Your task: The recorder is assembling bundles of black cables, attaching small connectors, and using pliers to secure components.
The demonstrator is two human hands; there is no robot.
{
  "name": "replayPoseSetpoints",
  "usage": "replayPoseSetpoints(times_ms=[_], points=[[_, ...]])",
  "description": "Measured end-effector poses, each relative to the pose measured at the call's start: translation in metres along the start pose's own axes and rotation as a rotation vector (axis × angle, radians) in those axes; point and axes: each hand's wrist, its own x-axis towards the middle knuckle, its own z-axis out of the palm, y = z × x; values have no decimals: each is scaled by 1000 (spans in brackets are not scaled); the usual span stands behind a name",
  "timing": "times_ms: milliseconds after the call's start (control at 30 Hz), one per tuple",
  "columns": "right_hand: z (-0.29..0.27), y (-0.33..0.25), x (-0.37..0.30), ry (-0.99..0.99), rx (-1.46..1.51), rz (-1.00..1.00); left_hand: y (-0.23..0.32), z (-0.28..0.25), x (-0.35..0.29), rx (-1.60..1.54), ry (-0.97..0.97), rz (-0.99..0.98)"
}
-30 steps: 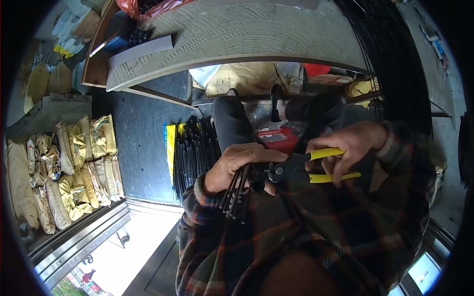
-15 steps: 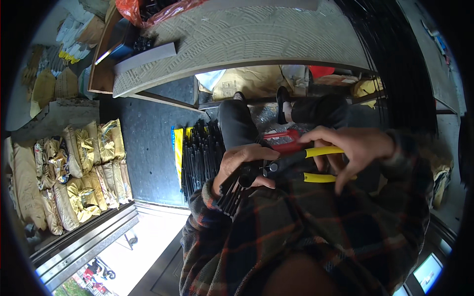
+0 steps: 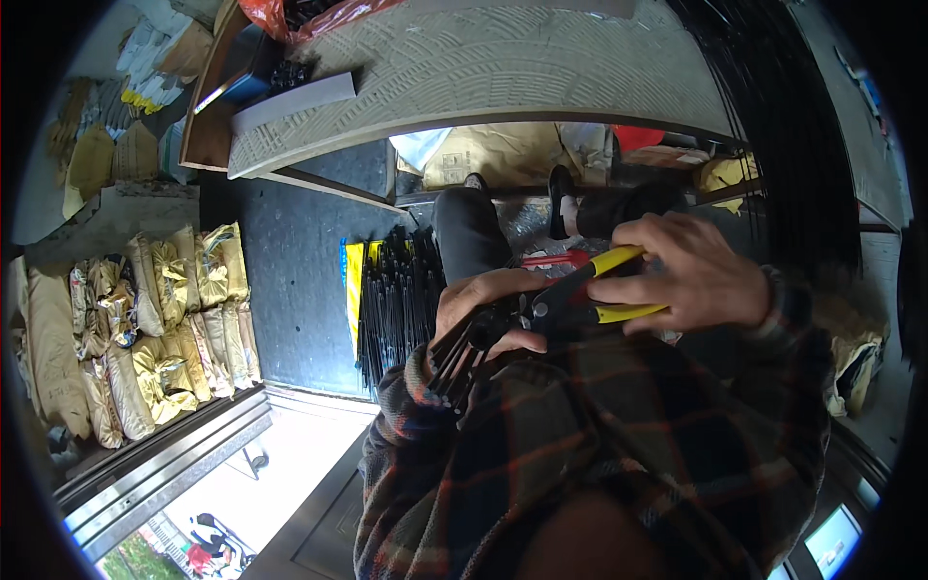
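Observation:
My right hand point(image 3: 691, 271) is closed around the yellow grips of a black plier-like cutter point(image 3: 617, 258), with fingers between and over the handles. The cutter's round pivot points left, and its jaws meet the end of a bundle of thin black strips point(image 3: 454, 362). That bundle is gripped by my left hand point(image 3: 469, 298), thumb below and fingers above; a dark round end shows there. Exactly what sits between the jaws is hidden. Just beyond the cutter, a red-handled tool point(image 3: 556, 259) is partly covered by my right hand and the cutter.
Left of my legs stands a dense bundle of black strips point(image 3: 396, 309) beside a yellow bag point(image 3: 355, 280). A patterned workbench point(image 3: 503, 72) crosses ahead. Long black strands point(image 3: 793, 126) hang over its right end. Wrapped packages point(image 3: 145, 329) lie in rows at left.
My right hand has closed the yellow handles, bringing them nearer each other, and its fingers now wrap them. The red tool is more covered. My left hand keeps its grip on the strips.

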Motion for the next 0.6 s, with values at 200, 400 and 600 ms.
replayPoseSetpoints(times_ms=[200, 400, 600], points=[[16, 3, 15, 150, -178, 148, 4, 9, -8, -63, 109, -224], [22, 6, 20, 146, -307, 115, 9, 7, -5, -85, 240, -287], [61, 18, 27, 286, -54, 140, -4, 11, -5, -149, 377, -214]])
